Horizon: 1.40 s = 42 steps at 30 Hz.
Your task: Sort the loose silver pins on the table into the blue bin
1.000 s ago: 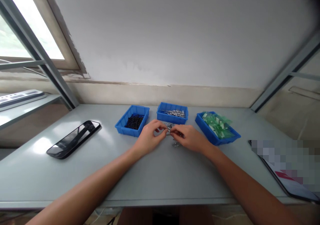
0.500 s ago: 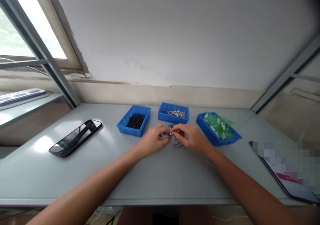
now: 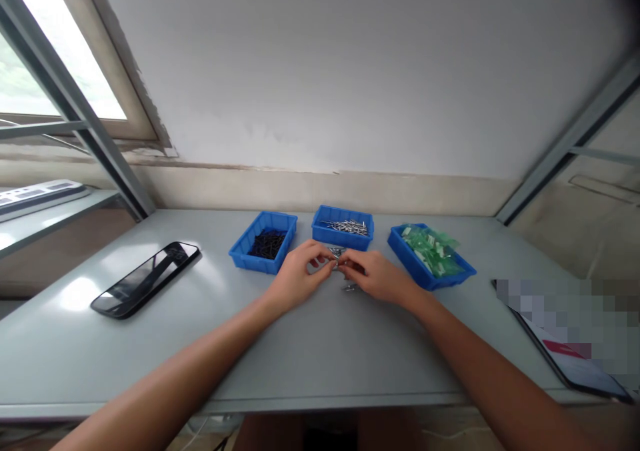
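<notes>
My left hand [image 3: 301, 275] and my right hand [image 3: 376, 274] meet fingertip to fingertip above the table, just in front of the middle tray. Both pinch a small silver metal part [image 3: 337, 263], mostly hidden by the fingers; its exact kind is too small to make out. Several loose silver metal pieces [image 3: 349, 287] lie on the table by my right hand, and more show just behind the fingertips.
Dark screw-like pieces [image 3: 267, 244] fill a blue tray [image 3: 240, 261] at left. Thin silver pieces [image 3: 350, 227] lie in the middle blue tray [image 3: 341, 239]. Green plastic packets [image 3: 434, 251] fill the right blue tray [image 3: 417, 268]. A phone [image 3: 145, 281] and a tablet-like device [image 3: 565, 351] flank them.
The whole view has shifted slightly, so everything sits a little further left. Both hands stay together at the fingertips, with the fingers shifting slightly around the metal part.
</notes>
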Motion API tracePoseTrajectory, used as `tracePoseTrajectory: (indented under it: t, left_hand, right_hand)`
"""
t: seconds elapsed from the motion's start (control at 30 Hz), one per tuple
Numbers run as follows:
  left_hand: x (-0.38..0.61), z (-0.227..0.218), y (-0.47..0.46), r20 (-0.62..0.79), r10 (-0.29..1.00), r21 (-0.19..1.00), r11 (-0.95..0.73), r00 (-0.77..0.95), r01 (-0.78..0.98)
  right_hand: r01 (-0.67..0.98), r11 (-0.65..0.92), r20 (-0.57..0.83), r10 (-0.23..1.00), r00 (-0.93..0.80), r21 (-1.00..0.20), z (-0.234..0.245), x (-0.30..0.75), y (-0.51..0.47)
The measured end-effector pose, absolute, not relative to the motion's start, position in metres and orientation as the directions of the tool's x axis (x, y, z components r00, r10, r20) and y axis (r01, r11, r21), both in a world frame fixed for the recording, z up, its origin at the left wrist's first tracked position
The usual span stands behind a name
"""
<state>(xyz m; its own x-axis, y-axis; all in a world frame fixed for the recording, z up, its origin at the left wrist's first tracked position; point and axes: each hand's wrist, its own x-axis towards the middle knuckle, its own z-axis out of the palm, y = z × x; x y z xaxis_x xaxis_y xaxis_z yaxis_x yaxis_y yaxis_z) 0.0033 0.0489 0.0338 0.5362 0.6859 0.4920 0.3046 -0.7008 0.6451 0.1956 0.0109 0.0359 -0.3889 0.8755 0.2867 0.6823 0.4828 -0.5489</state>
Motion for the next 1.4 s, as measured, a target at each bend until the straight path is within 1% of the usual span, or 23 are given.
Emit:
tracePoseTrajectory:
  t: [0.13,0.37,0.47,0.67,0.83,1.03,1.23,1.4]
  left_hand:
    - [0.003,0.034,0.048,0.483,0.687,0.644,-0.698,0.542,0.311]
    - [0.003,0.031,0.052,0.472,0.711,0.648,-0.680,0.520,0.342]
    - [0.003,0.031,0.053,0.466,0.713,0.642,-0.680,0.525,0.353]
    - [0.003,0.029,0.053,0.430,0.715,0.630,-0.675,0.551,0.384]
    - [0.002,0.027,0.053,0.387,0.701,0.622,-0.678,0.599,0.392]
    - [0.003,0.026,0.051,0.376,0.686,0.618,-0.686,0.623,0.383]
    - [0.003,0.024,0.051,0.364,0.685,0.643,-0.675,0.632,0.362]
    - [0.004,0.021,0.051,0.342,0.673,0.663,-0.667,0.656,0.339]
  right_hand:
    - [0.679,0.477,0.256,0.877,-0.406,-0.558,0.037,0.194,0.010]
    - [0.695,0.449,0.301,0.893,-0.335,-0.561,0.039,0.199,0.011]
    - [0.707,0.445,0.322,0.894,-0.311,-0.550,0.039,0.200,0.010]
    - [0.692,0.450,0.355,0.889,-0.288,-0.564,0.038,0.200,0.010]
    - [0.678,0.476,0.378,0.875,-0.302,-0.561,0.040,0.198,0.008]
    - [0.675,0.494,0.394,0.864,-0.313,-0.547,0.041,0.197,0.005]
    - [0.676,0.502,0.409,0.858,-0.311,-0.540,0.040,0.197,0.005]
    - [0.659,0.528,0.412,0.845,-0.342,-0.535,0.042,0.194,0.001]
